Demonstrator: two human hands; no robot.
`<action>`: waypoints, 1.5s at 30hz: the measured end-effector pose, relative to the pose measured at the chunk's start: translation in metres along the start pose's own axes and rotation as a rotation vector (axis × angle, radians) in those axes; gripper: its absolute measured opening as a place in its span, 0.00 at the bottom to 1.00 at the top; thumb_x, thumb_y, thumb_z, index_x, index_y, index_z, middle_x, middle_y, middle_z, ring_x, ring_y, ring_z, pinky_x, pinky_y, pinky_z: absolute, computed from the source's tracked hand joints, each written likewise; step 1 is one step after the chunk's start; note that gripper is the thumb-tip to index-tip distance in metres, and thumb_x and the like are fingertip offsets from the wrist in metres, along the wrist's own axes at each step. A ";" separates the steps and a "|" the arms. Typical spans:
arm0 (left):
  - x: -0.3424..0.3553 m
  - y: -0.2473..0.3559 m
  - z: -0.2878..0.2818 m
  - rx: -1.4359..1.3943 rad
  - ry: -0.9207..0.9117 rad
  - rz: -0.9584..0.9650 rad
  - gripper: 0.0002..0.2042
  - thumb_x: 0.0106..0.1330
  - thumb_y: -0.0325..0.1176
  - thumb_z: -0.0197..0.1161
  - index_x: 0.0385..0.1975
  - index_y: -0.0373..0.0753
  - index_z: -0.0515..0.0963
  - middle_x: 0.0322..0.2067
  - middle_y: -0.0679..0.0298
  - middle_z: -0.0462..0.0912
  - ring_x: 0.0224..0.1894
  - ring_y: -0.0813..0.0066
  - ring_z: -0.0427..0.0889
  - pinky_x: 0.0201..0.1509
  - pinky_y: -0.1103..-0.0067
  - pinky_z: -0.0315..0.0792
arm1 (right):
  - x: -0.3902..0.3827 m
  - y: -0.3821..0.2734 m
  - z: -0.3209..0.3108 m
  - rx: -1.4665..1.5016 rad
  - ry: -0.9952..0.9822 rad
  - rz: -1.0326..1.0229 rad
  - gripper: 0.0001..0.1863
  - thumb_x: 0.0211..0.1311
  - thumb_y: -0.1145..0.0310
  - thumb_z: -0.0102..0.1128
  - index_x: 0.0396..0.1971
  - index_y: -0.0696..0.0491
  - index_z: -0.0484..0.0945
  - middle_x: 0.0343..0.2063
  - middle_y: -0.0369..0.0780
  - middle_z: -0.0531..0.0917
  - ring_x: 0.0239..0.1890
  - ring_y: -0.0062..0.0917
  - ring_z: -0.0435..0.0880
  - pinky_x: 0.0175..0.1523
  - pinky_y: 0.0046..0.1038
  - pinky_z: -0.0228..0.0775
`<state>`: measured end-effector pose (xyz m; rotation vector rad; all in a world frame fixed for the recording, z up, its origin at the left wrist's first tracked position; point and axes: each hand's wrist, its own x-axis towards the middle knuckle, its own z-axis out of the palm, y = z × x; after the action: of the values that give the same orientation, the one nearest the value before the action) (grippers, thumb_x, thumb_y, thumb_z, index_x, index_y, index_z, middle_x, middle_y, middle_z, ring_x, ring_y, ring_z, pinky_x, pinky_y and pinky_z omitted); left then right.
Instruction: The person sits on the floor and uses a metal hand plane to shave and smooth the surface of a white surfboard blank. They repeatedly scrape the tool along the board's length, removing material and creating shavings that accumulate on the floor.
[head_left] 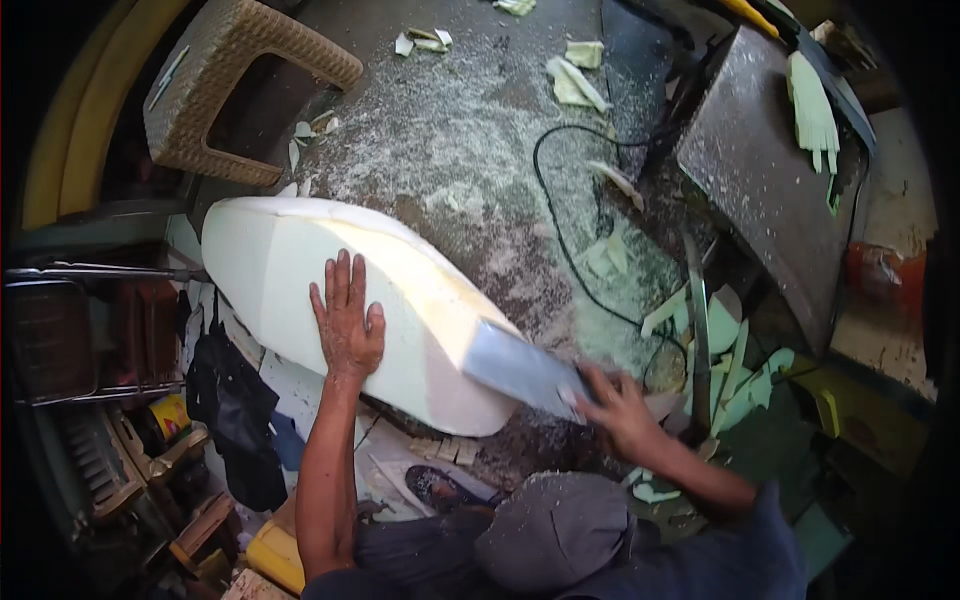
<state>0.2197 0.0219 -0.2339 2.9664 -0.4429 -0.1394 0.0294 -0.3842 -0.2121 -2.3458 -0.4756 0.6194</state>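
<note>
Left hand [346,322] flat on white foam block [300,270], right hand [618,408] gripping flat blade [520,368]

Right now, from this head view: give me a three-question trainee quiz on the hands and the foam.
1. True or false: the left hand lies flat, fingers spread, on the large white rounded foam block.
2. What does the right hand grip? A) broad flat metal blade B) black cable C) woven tan plastic stool
3. Fill in: the blade's far end meets the block at its ___ end, as the person sees it.

Key: 1 true; 2 A; 3 right
</note>
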 end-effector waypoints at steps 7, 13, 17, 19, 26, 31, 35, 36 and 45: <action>0.008 0.001 0.000 -0.038 -0.013 0.040 0.35 0.71 0.43 0.47 0.79 0.44 0.53 0.80 0.57 0.49 0.81 0.52 0.46 0.80 0.48 0.35 | 0.150 0.003 -0.008 -0.098 0.083 -0.059 0.37 0.59 0.75 0.59 0.70 0.33 0.71 0.75 0.48 0.60 0.57 0.53 0.75 0.63 0.48 0.74; 0.003 0.000 -0.002 -0.003 0.008 0.010 0.35 0.71 0.43 0.47 0.79 0.44 0.53 0.80 0.57 0.49 0.81 0.53 0.46 0.80 0.48 0.35 | 0.014 -0.003 -0.002 -0.035 0.058 -0.046 0.46 0.46 0.82 0.64 0.68 0.31 0.74 0.75 0.47 0.62 0.57 0.51 0.74 0.66 0.49 0.71; 0.014 0.002 -0.002 -0.016 0.019 0.042 0.35 0.71 0.42 0.47 0.79 0.45 0.52 0.80 0.58 0.49 0.81 0.53 0.46 0.80 0.48 0.34 | 0.152 -0.016 -0.030 -0.043 -0.054 0.022 0.33 0.66 0.75 0.57 0.71 0.36 0.69 0.74 0.47 0.63 0.56 0.47 0.75 0.60 0.48 0.75; 0.011 0.005 -0.002 -0.043 0.001 0.048 0.35 0.71 0.42 0.47 0.79 0.45 0.52 0.80 0.58 0.49 0.81 0.53 0.46 0.80 0.48 0.34 | 0.158 -0.005 -0.024 -0.067 0.019 -0.087 0.31 0.70 0.71 0.56 0.72 0.37 0.68 0.75 0.46 0.62 0.56 0.47 0.74 0.60 0.47 0.75; 0.000 -0.001 0.000 -0.013 0.008 0.014 0.36 0.71 0.44 0.48 0.79 0.45 0.52 0.80 0.59 0.49 0.81 0.54 0.46 0.80 0.48 0.34 | -0.005 -0.001 -0.002 0.010 0.036 -0.024 0.45 0.47 0.82 0.67 0.67 0.32 0.73 0.75 0.46 0.61 0.60 0.55 0.73 0.65 0.50 0.71; 0.001 -0.003 0.002 -0.009 0.014 0.026 0.36 0.72 0.45 0.47 0.79 0.42 0.51 0.79 0.55 0.51 0.81 0.52 0.47 0.80 0.48 0.36 | 0.182 -0.018 -0.038 -0.052 -0.092 0.073 0.37 0.63 0.73 0.60 0.72 0.34 0.70 0.74 0.44 0.64 0.63 0.52 0.72 0.66 0.51 0.70; 0.007 0.000 0.000 -0.098 0.050 0.001 0.38 0.71 0.47 0.49 0.78 0.35 0.50 0.77 0.47 0.52 0.79 0.48 0.51 0.80 0.49 0.39 | 0.273 -0.012 -0.056 0.202 0.052 -0.174 0.33 0.68 0.61 0.60 0.73 0.42 0.68 0.67 0.53 0.70 0.57 0.44 0.72 0.64 0.53 0.69; 0.005 -0.003 -0.001 -0.108 0.080 -0.028 0.38 0.71 0.47 0.50 0.78 0.35 0.50 0.77 0.47 0.52 0.79 0.48 0.50 0.80 0.49 0.38 | 0.279 -0.022 -0.064 0.269 0.051 -0.187 0.32 0.69 0.62 0.59 0.73 0.43 0.68 0.66 0.54 0.71 0.57 0.41 0.72 0.64 0.53 0.68; -0.002 0.000 0.009 -0.100 0.091 -0.153 0.39 0.69 0.46 0.53 0.78 0.34 0.52 0.78 0.48 0.52 0.80 0.49 0.49 0.81 0.51 0.36 | 0.242 -0.063 -0.023 0.090 0.014 0.003 0.32 0.77 0.41 0.45 0.63 0.52 0.79 0.61 0.55 0.73 0.52 0.44 0.72 0.59 0.45 0.66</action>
<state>0.2166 0.0211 -0.2426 2.8916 -0.1921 -0.0410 0.2302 -0.2345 -0.2280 -2.2649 -0.4285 0.6126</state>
